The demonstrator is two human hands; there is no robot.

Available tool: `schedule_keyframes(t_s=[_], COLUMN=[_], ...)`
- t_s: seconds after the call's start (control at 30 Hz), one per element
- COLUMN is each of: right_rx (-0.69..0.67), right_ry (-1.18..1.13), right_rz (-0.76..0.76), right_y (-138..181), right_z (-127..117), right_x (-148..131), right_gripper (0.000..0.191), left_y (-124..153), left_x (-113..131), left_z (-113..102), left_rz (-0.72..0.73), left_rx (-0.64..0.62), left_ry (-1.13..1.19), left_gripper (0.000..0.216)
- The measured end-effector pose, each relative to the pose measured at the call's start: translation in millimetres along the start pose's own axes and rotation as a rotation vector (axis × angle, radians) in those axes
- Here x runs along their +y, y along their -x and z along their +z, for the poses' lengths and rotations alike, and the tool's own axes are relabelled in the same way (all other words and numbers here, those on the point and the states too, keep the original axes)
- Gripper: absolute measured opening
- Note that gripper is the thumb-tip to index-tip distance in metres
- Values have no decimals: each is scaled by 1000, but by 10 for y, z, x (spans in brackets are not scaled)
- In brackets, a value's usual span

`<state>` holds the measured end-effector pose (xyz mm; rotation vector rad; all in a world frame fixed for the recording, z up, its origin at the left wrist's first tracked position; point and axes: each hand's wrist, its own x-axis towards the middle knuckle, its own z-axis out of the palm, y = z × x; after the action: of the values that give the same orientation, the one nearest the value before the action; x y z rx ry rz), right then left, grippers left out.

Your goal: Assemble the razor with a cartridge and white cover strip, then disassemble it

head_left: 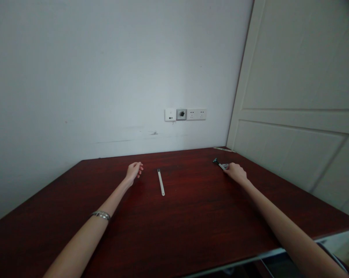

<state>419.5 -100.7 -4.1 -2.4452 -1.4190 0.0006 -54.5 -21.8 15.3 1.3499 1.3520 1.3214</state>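
Observation:
A razor with a dark head and a pale handle is in my right hand, at the right rear of the dark red table. My fingers close round the handle, and the razor head points away to the left. Something clear and shiny shows beside the handle, too small to name. My left hand hovers over or rests on the table with its fingers curled in, and nothing shows in them. To its right, apart from it, lies a white toothbrush, its dark bristle end toward the wall.
The dark red table meets a white wall at the back. Sockets and switches sit on that wall. A pale panelled door stands along the right side. A thin pale strip lies at the far right corner.

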Motion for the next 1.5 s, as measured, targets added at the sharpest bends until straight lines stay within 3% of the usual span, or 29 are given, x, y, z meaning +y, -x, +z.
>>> schedule_keyframes(t_s=[0.33,0.5,0.6,0.67,0.8,1.03,1.23,1.5], right_rx=[13,64,60,47,29,-67,-110,-154], right_ry=[-71,-330,-659,-822,-979,-1323,-1339,-1306], right_rz=[33,34,27,7,-67,-189,-312,-348], right_y=[-166,-170,-100,-22,218,810,1103,1222], right_z=[137,143,134,146,181,109,113,162], right_x=[57,-21,-242,-471,-1037,-1810,-2055,-2153], right_gripper=[43,29,20,26,33,25,26,29], left_y=[-18,-5,29,61,151,378,447,384], left_x=[-38,16,89,158,327,620,735,698], left_z=[-6,11,114,238,532,817,912,933], left_rz=[33,73,96,127,212,426,473,492], left_rx=[-30,-32,-36,-73,-185,-217,-149,-93], left_ry=[-26,-17,12,-4,-151,-450,-435,-471], left_gripper=[24,30,38,40,38,38,41,36])
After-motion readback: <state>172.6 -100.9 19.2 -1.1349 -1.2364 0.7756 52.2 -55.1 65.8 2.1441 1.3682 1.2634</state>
